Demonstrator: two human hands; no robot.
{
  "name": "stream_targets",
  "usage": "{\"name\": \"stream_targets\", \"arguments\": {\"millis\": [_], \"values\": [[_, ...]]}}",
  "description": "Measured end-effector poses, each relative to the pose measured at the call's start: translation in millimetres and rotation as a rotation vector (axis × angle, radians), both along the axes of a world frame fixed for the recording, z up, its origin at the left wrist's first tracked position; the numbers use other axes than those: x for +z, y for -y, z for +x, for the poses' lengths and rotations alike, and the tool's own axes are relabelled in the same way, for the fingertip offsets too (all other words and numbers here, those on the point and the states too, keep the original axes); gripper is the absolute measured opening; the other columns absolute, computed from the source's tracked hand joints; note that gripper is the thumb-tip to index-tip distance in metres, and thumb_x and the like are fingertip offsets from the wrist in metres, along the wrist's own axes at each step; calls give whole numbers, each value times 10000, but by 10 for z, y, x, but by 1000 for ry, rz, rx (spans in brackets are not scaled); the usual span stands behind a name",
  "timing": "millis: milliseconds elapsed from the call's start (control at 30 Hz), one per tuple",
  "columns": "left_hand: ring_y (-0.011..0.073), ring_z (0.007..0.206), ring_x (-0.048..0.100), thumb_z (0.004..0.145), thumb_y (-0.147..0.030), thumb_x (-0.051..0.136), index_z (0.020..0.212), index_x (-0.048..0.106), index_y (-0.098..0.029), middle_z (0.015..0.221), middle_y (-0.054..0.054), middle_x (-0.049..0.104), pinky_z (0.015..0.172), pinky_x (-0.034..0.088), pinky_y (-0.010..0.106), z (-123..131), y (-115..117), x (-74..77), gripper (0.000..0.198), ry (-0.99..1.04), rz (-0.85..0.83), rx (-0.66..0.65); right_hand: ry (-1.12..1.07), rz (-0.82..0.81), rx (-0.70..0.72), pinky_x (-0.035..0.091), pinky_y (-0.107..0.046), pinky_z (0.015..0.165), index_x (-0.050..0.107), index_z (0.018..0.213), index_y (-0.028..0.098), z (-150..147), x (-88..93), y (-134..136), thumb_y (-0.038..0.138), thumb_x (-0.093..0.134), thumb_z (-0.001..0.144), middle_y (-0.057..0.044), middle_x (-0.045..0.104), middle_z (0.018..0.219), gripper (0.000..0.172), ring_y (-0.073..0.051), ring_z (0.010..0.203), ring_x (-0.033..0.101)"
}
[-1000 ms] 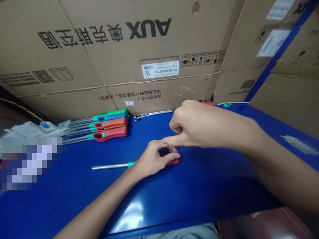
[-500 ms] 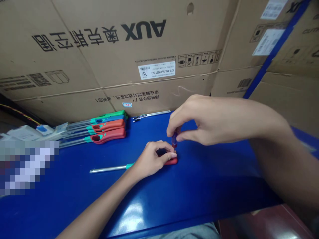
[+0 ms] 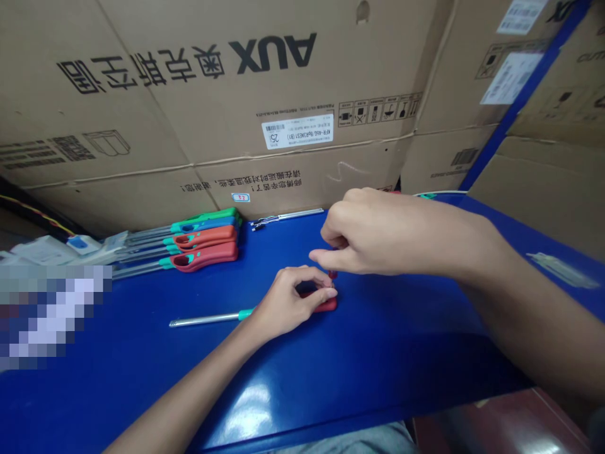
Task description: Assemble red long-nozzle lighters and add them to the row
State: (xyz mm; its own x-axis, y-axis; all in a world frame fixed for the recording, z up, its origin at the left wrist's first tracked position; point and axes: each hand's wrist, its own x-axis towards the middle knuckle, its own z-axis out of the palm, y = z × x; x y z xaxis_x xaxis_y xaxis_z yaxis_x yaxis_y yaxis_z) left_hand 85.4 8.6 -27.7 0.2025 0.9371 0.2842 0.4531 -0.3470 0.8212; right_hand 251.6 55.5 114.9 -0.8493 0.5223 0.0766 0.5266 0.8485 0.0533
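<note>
A red long-nosed lighter (image 3: 327, 305) lies on the blue table with its metal tube pointing left and a teal collar where tube meets handle. Over its handle my left hand (image 3: 289, 300) is closed, thumb and fingertips near the handle's right end and hiding most of it. Just above that end stands a small screwdriver (image 3: 333, 275) with a red, see-through handle, upright, its tip by my left fingertips. My right hand (image 3: 382, 233) is closed around the screwdriver's top from above, covering most of its handle.
Several long-nosed lighters (image 3: 205, 255) with red, orange, blue and green handles lie at the left back. Thin metal tubes with wires (image 3: 297, 215) rest against the large cardboard box (image 3: 227, 132) behind. White parts (image 3: 50, 252) lie far left. The table's front edge (image 3: 302, 435) runs close to me.
My right hand has turned on the screwdriver, its wrist rolling and forearm dropping, so more of the handle is covered. My left hand and the lighter stay in place.
</note>
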Motion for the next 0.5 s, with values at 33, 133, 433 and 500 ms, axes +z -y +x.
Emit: {"name": "stream_targets", "arguments": {"millis": [33,133,433,500], "values": [[136,719,660,825,-220,677,753,707,-146,787,21,736,709,498,224,-1,0,4,107,-3,-1,-6,-4,-1,-13,263,-268,489,676,919,138,3,1,-4,414,533,894,-67,640,719,311,-151,576,535],[148,731,663,835,-215,661,768,714,-148,782,23,737,716,498,236,-1,0,17,108,-14,-2,-14,-38,-29,-30,298,-259,492,688,911,163,51,32,-23,473,552,880,-75,663,809,341,-162,629,567],[149,710,649,846,-229,653,762,710,-155,773,14,734,735,482,270,-2,-8,45,126,-71,13,-29,-60,-172,153,395,-248,616,728,890,260,191,157,-55,103,498,815,24,709,805,289,-146,728,609],[149,711,651,848,-227,649,764,709,-158,775,13,736,740,481,271,0,-6,49,124,-80,15,-27,-56,-160,153,386,-247,604,726,863,245,190,146,-58,99,501,805,20,703,783,274,-142,707,599]]}}
